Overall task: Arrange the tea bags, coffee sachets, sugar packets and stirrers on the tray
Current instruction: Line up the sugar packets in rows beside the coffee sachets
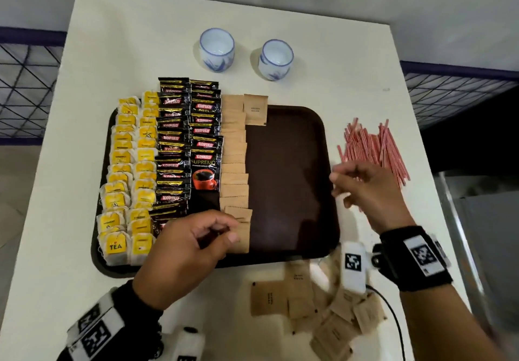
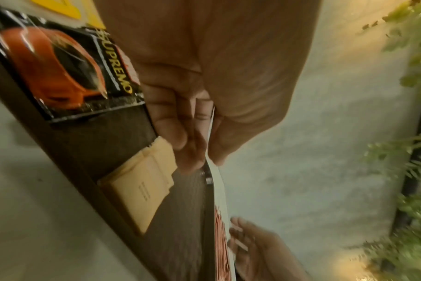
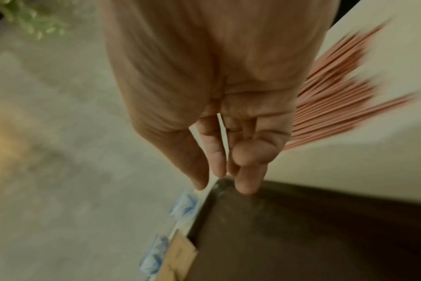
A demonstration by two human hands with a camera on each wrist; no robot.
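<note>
While the left hand (image 1: 193, 244) pinches a sugar packet (image 1: 242, 237) on the tray (image 1: 292, 181), stirrers (image 1: 373, 147) beyond the loose right hand (image 1: 368, 189) wait on the counter (image 1: 140, 37).

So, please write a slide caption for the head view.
Left hand over the sugar packets on the tray; right hand near the stirrers.

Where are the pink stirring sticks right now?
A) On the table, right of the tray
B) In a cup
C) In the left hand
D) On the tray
A: the stirrers lie in a loose pile on the white table, outside the right edge of the tray.
</note>
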